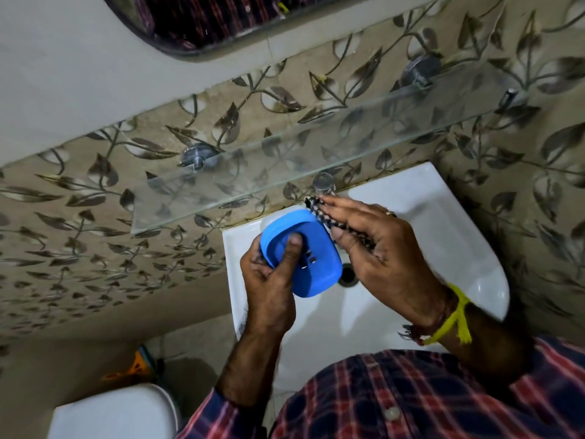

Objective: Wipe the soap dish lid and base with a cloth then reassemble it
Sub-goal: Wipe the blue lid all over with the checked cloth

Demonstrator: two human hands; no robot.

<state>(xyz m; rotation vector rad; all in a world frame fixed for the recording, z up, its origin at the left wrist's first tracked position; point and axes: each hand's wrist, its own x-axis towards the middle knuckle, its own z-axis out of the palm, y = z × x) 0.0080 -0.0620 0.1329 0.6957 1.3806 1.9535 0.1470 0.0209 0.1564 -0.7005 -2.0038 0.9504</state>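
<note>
Smooth blue plastic soap dish (pixel 311 264), checked woven cloth (pixel 319 213), glossy white sink (pixel 443 223).

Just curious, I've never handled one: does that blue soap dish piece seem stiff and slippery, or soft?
The blue soap dish piece probably is stiff: it keeps its shape under the left hand's thumb. It looks light, held one-handed. Its smooth surface may be slippery.

Both hands (pixel 272 270) (pixel 373 248) raised (left thumb pressing)
</note>
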